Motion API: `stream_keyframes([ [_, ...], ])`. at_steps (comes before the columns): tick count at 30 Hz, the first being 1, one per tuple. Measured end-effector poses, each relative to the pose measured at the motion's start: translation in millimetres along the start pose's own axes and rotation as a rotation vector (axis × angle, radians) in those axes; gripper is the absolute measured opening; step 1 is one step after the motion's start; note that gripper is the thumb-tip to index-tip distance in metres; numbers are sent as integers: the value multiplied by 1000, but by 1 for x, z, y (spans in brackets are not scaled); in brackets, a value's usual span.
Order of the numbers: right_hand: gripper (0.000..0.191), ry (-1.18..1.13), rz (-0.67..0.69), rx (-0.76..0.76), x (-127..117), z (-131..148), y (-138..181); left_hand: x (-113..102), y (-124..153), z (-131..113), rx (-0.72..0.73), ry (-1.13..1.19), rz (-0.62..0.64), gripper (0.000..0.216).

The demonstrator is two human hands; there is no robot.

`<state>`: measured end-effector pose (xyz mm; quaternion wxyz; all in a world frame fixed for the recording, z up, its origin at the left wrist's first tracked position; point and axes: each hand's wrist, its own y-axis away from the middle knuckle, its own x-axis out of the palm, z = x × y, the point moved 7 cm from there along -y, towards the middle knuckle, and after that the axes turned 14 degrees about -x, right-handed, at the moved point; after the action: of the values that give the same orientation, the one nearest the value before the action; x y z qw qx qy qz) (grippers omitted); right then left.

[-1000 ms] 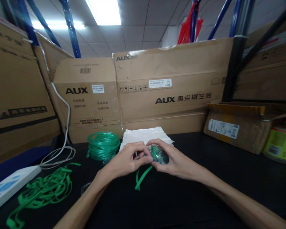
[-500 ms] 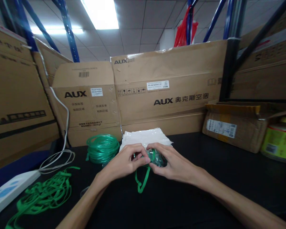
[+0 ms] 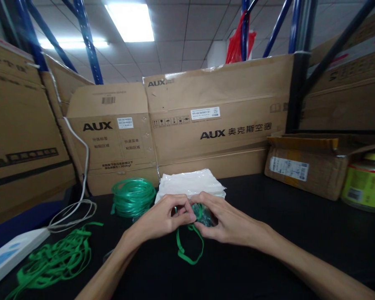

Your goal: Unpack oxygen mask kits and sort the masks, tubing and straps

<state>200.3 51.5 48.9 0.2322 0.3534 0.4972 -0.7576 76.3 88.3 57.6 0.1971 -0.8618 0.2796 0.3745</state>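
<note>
My left hand and my right hand meet at the middle of the black table. Both pinch a small clear packet with green contents and a green strap. The strap hangs below my fingers as a loop that rests on the table. Right behind my hands lies a stack of white plastic bags. A coil of green strap sits to the left of that stack.
A loose heap of green straps lies front left, beside a white power strip and its white cable. AUX cardboard boxes wall the back. At the right stand a taped carton and a yellow-green jar.
The hanging strap end has curled from a straight tail into a closed loop under my fingers. My hands stayed together in the same spot; the view tilted slightly.
</note>
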Motion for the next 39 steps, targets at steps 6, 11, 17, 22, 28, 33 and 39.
stream_keyframes([
  [6,37,13,-93,-37,-5,-1,0,-3,1,-2,-11,66,48,30],
  [11,44,30,-175,-24,-11,-4,-1,-9,0,-1,-27,80,35,30],
  [17,39,16,-252,44,-21,-12,5,-15,0,6,-71,108,70,30],
  [22,38,-10,-254,97,-23,-18,7,-22,3,9,-100,104,49,34],
  [28,42,72,-165,6,-9,-15,3,-24,3,-3,-13,79,-176,31],
  [33,45,58,-123,37,-1,-17,5,-8,0,-9,36,-78,-162,20],
  [39,43,68,-106,25,-1,-14,5,0,-1,-6,26,-118,-116,14],
])
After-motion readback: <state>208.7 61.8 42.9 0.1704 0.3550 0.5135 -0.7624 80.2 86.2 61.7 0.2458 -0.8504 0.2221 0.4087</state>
